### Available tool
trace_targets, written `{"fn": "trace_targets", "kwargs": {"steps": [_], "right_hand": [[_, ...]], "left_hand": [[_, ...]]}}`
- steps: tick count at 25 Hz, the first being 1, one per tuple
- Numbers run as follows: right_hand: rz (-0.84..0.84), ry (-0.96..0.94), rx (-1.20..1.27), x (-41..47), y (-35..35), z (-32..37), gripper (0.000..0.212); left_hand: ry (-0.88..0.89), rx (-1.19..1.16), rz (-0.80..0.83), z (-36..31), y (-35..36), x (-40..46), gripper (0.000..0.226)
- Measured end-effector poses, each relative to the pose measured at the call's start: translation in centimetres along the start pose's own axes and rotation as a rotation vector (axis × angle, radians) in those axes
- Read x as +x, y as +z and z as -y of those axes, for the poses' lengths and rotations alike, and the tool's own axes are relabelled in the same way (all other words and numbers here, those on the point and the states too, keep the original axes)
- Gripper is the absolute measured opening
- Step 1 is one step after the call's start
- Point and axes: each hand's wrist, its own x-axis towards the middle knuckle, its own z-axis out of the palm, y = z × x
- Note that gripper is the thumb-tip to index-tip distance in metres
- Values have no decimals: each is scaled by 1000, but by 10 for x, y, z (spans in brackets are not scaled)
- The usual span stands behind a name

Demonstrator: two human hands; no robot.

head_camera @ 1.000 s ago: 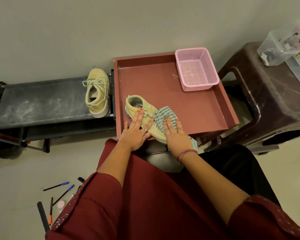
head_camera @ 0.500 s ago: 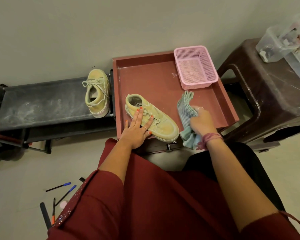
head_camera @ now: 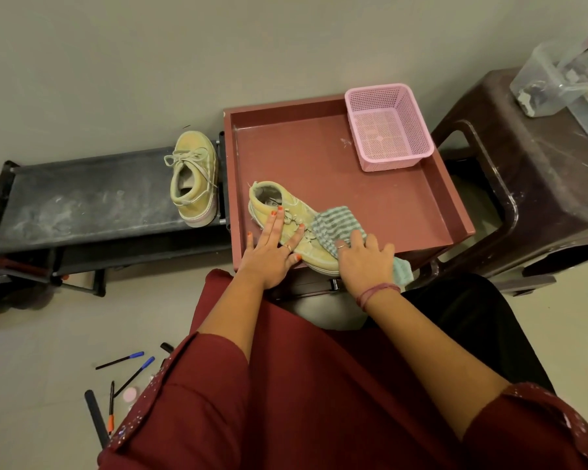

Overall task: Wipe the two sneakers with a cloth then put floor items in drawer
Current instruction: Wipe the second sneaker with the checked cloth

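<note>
Head view. We press the left hand flat, fingers straight, on the laces of the yellow sneaker that lies in the red-brown drawer, holding it steady. We lay the right hand on the striped cloth, which is draped over the toe of this sneaker; the fingers bear down on the cloth, and we cannot tell whether they curl round it. The second sneaker stands on the dark shoe rack, just beside the drawer's left wall. A pink basket sits in the drawer's far right corner.

Task status, as we judge it: wiping of the first sneaker is in hand. Whether the second sneaker is already wiped cannot be read from this view. The pens and other small items lie on the floor at lower left, not yet placed in the drawer.
</note>
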Motion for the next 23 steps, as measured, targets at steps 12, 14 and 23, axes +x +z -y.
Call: {"fn": "trace_targets", "kwargs": {"steps": [12, 14, 23], "right_hand": [[-8, -225, 195, 3, 17, 10, 44], [-34, -313, 113, -2, 12, -18, 51], [-80, -204, 267, 18, 9, -7, 54]], "left_hand": [[22, -35, 0, 1, 0, 0, 54], [22, -39, 11, 2, -1, 0, 57], [19, -29, 12, 1, 0, 1, 58]]}}
